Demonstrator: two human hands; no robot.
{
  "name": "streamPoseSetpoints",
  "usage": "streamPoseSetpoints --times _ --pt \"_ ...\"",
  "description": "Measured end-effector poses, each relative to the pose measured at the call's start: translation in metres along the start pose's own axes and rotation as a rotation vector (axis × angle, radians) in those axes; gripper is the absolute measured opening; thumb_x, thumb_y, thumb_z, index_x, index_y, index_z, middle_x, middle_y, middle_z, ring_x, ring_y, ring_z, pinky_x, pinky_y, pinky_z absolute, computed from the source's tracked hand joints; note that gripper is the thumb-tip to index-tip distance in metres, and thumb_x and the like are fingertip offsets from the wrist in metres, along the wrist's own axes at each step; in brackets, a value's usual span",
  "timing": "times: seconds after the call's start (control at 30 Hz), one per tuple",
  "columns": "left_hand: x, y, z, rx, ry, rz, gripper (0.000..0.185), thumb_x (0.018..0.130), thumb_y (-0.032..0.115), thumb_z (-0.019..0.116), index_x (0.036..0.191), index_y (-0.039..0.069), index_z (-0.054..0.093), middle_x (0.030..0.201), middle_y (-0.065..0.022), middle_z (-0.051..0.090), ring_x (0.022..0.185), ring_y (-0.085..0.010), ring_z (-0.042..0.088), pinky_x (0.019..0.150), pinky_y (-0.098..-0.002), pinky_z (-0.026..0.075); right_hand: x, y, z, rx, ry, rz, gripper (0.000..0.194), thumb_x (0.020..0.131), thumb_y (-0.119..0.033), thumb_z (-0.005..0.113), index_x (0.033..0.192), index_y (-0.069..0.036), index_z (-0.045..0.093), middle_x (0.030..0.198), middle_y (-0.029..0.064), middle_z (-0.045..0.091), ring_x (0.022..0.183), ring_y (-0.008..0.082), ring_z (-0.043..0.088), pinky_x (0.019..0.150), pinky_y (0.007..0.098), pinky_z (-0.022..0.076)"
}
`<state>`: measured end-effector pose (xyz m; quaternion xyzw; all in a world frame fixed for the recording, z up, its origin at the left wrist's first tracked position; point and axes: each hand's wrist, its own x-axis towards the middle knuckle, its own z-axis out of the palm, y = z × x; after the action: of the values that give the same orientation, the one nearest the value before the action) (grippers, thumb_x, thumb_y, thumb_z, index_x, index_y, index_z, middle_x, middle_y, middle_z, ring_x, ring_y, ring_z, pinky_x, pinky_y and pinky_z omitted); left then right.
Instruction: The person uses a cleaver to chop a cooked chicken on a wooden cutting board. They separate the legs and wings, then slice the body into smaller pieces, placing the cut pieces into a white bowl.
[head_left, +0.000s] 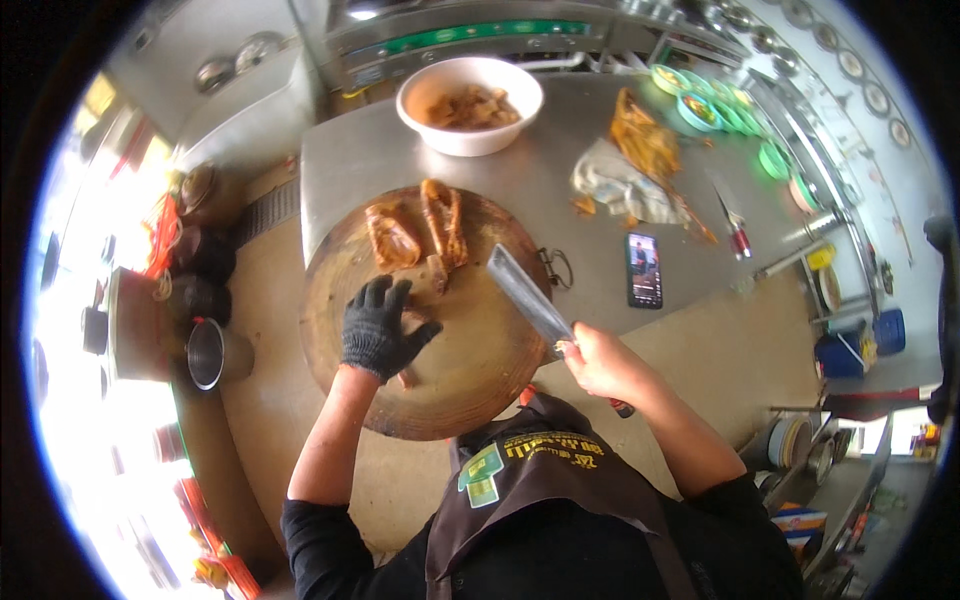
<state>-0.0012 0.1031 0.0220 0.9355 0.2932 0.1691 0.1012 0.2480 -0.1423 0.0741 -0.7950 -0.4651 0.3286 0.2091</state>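
Observation:
My left hand (382, 330), in a dark knitted glove, is spread palm down over a strip of meat (406, 379) on the round wooden chopping block (472, 382). Its thumb stands apart from the fingers; whether the palm presses on the strip is hidden. In my bare right hand (604, 364) is the handle of a cleaver (529, 296), its broad blade slanting up and left over the block's right side. Beyond my left hand lie a browned piece of roast poultry (394, 236) and a longer browned piece (444, 217), with a narrow bit (436, 274) at its near end.
On the steel table (345, 150) stands a white bowl (469, 139) of chopped meat. Right of it lie a roast bird (643, 135), a cloth (626, 187), a phone (645, 270) and a red-handled knife (735, 229). Several green bowls (697, 112) line the far right edge.

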Motion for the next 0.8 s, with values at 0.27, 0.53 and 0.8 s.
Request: streamPoseSetpoints --times 0.27,0.53,0.8 --pt "0.04 0.015 0.034 0.004 -0.028 0.232 0.076 0.079 0.053 0.074 0.137 0.007 0.058 0.146 -0.0245 0.046 0.141 -0.0434 0.037 0.119 -0.0605 0.023 -0.004 -0.012 -0.003 -0.013 -0.004 0.026 0.024 0.1 -0.019 0.054 0.093 0.004 0.055 0.074 0.0253 0.064 0.067 0.0413 0.065 0.064 0.0486 0.0508" --pt "-0.005 -0.016 0.012 -0.309 -0.025 0.002 0.065 0.079 0.03 0.08 0.135 0.005 0.058 0.133 -0.0243 0.058 0.122 -0.0422 0.056 0.106 -0.0479 0.045 0.0 -0.003 -0.002 -0.041 -0.009 0.018 0.024 0.099 -0.019 0.054 0.093 0.004 0.055 0.072 0.0254 0.063 0.067 0.0423 0.065 0.064 0.0506 0.051" --pt "-0.049 -0.034 0.016 -0.131 0.054 -0.082 0.083 0.076 0.044 0.081 0.143 0.007 0.05 0.142 -0.0276 0.048 0.133 -0.0478 0.043 0.116 -0.0565 0.03 0.01 0.0 -0.005 0.004 -0.083 0.056 0.025 0.1 -0.018 0.055 0.09 0.005 0.052 0.07 0.0287 0.061 0.067 0.0465 0.064 0.064 0.0506 0.0503"
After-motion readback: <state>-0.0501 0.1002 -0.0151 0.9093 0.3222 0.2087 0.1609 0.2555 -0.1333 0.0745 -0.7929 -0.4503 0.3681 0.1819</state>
